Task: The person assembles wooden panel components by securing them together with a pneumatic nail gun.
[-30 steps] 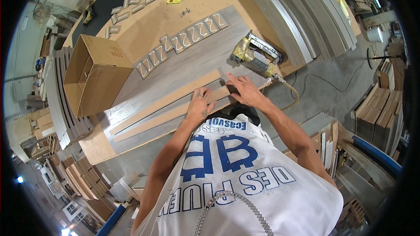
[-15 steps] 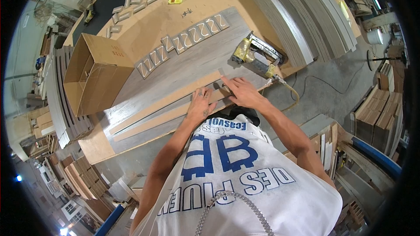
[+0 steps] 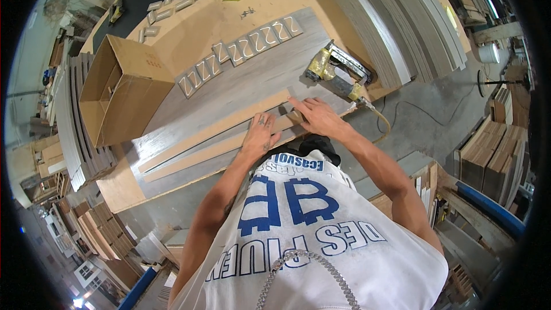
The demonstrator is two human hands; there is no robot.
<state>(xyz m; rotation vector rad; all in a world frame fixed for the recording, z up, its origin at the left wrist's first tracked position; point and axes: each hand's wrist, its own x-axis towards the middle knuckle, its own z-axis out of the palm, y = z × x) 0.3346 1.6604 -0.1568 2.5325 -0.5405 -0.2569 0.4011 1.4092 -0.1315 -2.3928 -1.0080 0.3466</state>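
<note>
A tan upper strip [image 3: 217, 130] and lower strip [image 3: 195, 159] are laid on a grey panel [image 3: 275, 74] on the table [image 3: 121, 186], left ends close together. Lower strip is overlapped by left hand [image 3: 261, 133], fingers bent, held close together. Right hand [image 3: 320, 117] is placed at strips' right ends, fingers partly spread. Whether anything is pinched cannot be told. Nail gun [image 3: 326, 68] is laid beyond.

This is a workshop — nail gun [image 3: 340, 85], stacked boards [image 3: 390, 28].

Tan strips [image 3: 198, 158] matt; grey board [image 3: 258, 74] wood-grained (slightly glossy).
</note>
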